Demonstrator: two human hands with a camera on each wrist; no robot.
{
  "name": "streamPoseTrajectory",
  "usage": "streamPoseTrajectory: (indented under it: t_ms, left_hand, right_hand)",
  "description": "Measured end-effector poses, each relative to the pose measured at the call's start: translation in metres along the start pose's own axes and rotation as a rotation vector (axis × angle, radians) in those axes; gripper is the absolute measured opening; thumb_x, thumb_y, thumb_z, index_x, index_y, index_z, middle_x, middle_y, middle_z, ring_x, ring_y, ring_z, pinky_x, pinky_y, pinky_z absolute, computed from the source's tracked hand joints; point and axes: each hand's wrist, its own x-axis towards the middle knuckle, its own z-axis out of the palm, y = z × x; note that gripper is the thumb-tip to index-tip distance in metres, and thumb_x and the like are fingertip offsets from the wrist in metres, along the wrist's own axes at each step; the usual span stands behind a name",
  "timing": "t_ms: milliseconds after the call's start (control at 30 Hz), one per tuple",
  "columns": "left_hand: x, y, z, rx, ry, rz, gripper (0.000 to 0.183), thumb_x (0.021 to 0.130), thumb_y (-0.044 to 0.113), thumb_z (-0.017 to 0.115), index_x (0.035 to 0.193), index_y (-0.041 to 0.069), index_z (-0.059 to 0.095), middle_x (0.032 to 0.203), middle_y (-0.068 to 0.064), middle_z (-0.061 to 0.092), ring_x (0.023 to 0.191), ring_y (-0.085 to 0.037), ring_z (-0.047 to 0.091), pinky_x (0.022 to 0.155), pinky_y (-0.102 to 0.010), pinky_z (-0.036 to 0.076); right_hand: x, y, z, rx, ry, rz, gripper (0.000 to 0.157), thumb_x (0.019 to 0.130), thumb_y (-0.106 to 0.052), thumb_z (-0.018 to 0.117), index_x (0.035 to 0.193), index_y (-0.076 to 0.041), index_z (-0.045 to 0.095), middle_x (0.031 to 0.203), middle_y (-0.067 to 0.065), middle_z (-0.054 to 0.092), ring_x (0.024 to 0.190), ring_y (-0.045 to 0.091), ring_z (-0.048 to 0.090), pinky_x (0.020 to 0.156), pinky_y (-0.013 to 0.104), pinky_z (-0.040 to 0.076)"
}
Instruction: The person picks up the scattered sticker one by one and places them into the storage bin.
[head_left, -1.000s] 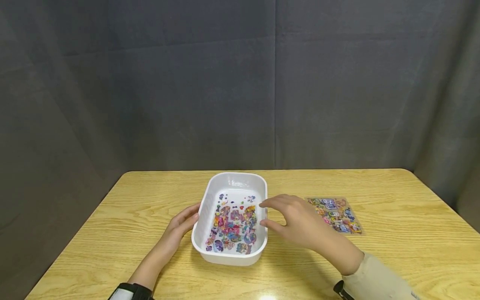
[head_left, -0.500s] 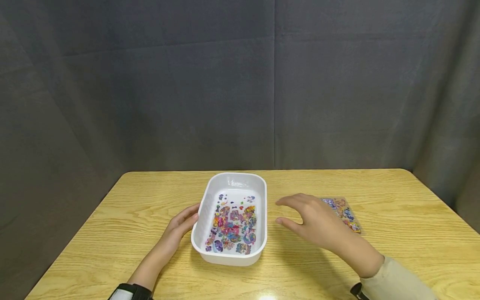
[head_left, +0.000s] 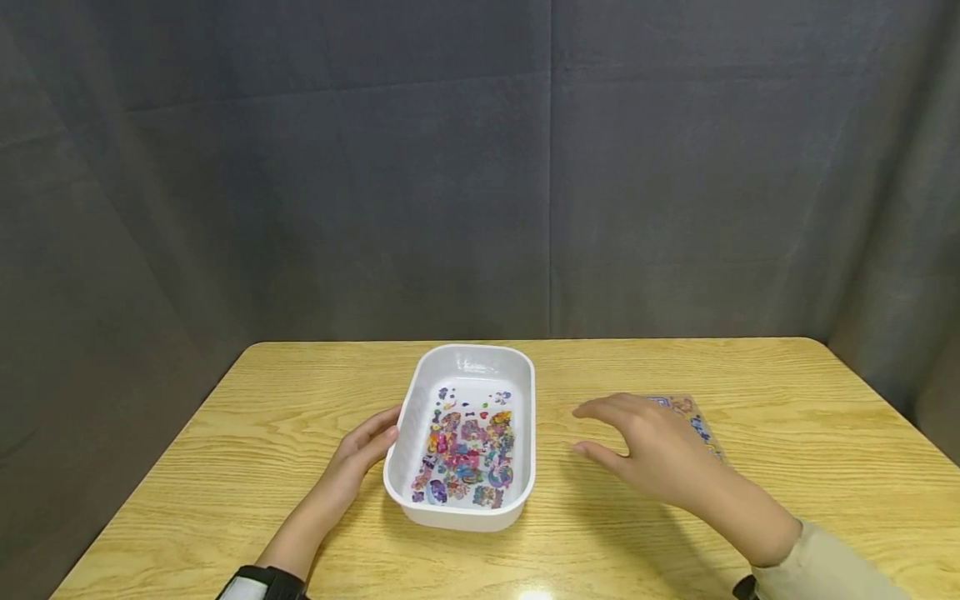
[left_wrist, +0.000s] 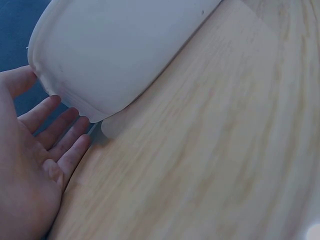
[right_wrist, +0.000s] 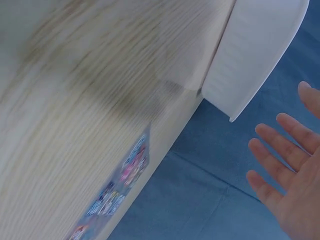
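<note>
A white rectangular tray (head_left: 465, 521) with rounded corners stands on the wooden table in the head view. Many small colourful stickers or cutouts (head_left: 459, 460) lie spread over its floor. My left hand (head_left: 352, 462) rests against the tray's left side; in the left wrist view its fairly straight fingertips (left_wrist: 75, 112) touch the outer wall. My right hand (head_left: 656, 446) hovers to the right of the tray, fingers spread and holding nothing. Partly hidden behind it is a clear sheet with colourful cartoon prints (head_left: 697, 425), which also appears in the right wrist view.
The wooden table (head_left: 315, 379) extends on both sides of the tray. A dark grey curtain (head_left: 405, 208) hangs behind the table's far edge. Both wrists wear dark straps, and a beige sleeve (head_left: 825, 567) covers the right forearm.
My right hand has drawn away from the tray's right rim toward the right and now covers more of the printed sheet. The left hand and tray have stayed put.
</note>
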Motion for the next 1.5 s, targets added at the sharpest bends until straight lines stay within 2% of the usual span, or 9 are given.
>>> streamPoseTrajectory:
  t_ms: [200,267,400,600,967,1200,1500]
  left_hand:
    - [0.000,0.001,0.000,0.004,-0.002,0.000,0.052,0.103,0.026,0.048,0.148,0.001,0.042,0.151,-0.019,0.042,0.140,-0.038,0.035,0.115,-0.059,0.024]
    - [0.000,0.001,0.000,0.005,-0.003,-0.001,0.052,0.103,0.026,0.048,0.148,0.001,0.042,0.151,-0.019,0.042,0.140,-0.038,0.035,0.115,-0.058,0.024]
    - [0.000,0.001,0.000,0.003,-0.002,-0.004,0.052,0.103,0.026,0.048,0.148,0.001,0.042,0.151,-0.019,0.041,0.140,-0.038,0.035,0.115,-0.058,0.024]
    - [0.001,0.001,0.000,0.005,0.001,-0.009,0.052,0.103,0.027,0.048,0.148,0.001,0.042,0.151,-0.019,0.041,0.140,-0.038,0.035,0.115,-0.058,0.024]
    - [0.000,0.000,0.000,-0.006,-0.007,-0.007,0.052,0.103,0.026,0.048,0.148,0.001,0.042,0.151,-0.019,0.042,0.140,-0.038,0.036,0.115,-0.059,0.023]
    - [0.000,0.001,0.000,-0.005,-0.007,-0.008,0.052,0.103,0.026,0.048,0.148,0.001,0.041,0.152,-0.019,0.041,0.140,-0.038,0.035,0.115,-0.059,0.023]
    - [0.000,0.000,0.000,-0.001,-0.001,-0.010,0.052,0.103,0.026,0.048,0.148,0.002,0.042,0.151,-0.019,0.041,0.140,-0.038,0.035,0.115,-0.059,0.023]
  right_hand:
    - [-0.007,0.008,-0.003,-0.088,0.036,-0.030,0.036,0.087,-0.038,0.076,0.114,-0.015,0.072,0.114,0.005,0.071,0.092,0.022,0.068,0.068,0.043,0.053]
    - [-0.009,0.011,-0.004,-0.092,0.040,-0.032,0.036,0.086,-0.038,0.077,0.113,-0.015,0.073,0.114,0.007,0.071,0.092,0.023,0.069,0.069,0.046,0.054]
    - [-0.012,0.016,-0.005,-0.087,0.037,-0.030,0.036,0.085,-0.035,0.078,0.113,-0.012,0.073,0.117,0.011,0.070,0.104,0.034,0.068,0.078,0.060,0.053]
    - [-0.017,0.021,-0.007,-0.085,0.008,-0.002,0.035,0.087,-0.035,0.076,0.113,-0.012,0.072,0.124,0.012,0.067,0.108,0.036,0.065,0.084,0.068,0.048]
    - [-0.023,0.034,-0.008,-0.076,-0.002,0.014,0.036,0.086,-0.032,0.077,0.115,-0.010,0.072,0.124,0.009,0.068,0.109,0.037,0.065,0.090,0.063,0.049]
    - [-0.028,0.044,-0.009,-0.073,-0.025,0.041,0.036,0.087,-0.030,0.077,0.119,-0.013,0.072,0.118,0.010,0.070,0.104,0.033,0.066,0.082,0.052,0.056]
    - [-0.033,0.052,-0.009,-0.080,-0.043,0.083,0.037,0.088,-0.033,0.076,0.117,-0.010,0.072,0.114,0.013,0.070,0.102,0.034,0.067,0.080,0.052,0.056]
